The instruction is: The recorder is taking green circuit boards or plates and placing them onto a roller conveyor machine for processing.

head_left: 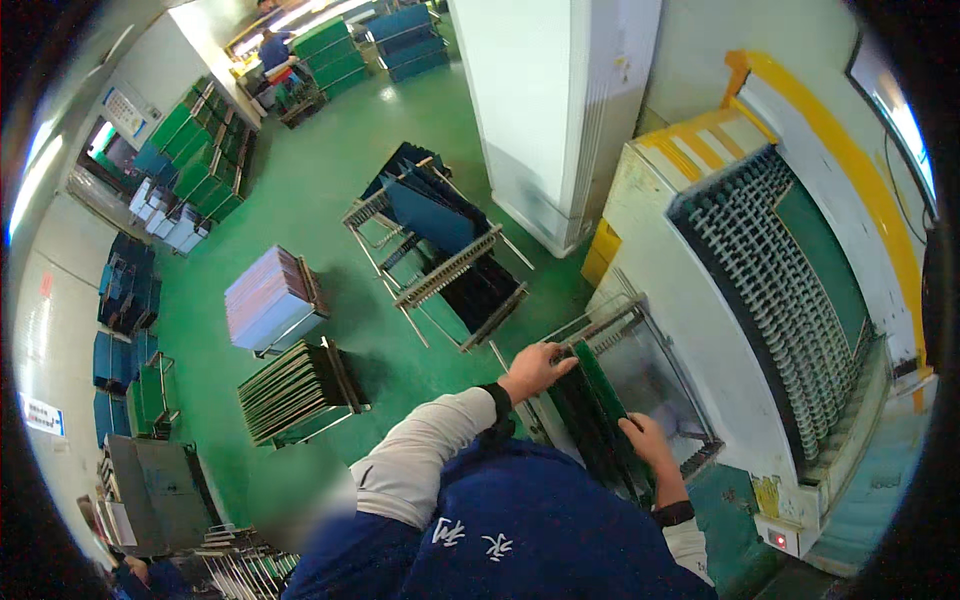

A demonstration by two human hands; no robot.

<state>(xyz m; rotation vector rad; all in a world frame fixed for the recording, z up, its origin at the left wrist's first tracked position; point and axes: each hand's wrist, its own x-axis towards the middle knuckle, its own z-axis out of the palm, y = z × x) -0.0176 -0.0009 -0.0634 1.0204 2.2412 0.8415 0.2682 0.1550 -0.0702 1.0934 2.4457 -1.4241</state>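
Observation:
My left hand [536, 371] is closed on the far end of a thin green panel [597, 385], with fingers curled over its corner. At the nearer end of the same panel, my right hand [649, 442] grips its edge with thumb and fingers, some of them hidden. The panel stands on edge in a metal rack [706, 440], beside a tight row of dark panels [590, 430] right in front of my body. To the right of the rack is a large white machine with a bed of rollers [770, 290], and a flat green panel [822, 262] lies on the rollers.
A metal rack of dark blue panels [432, 212] stands ahead. Left on the green floor [400, 370] are a rack of pale panels [268, 305] and one of dark-edged panels [290, 395]. A white pillar [545, 120] rises beyond. A person [274, 52] is far off.

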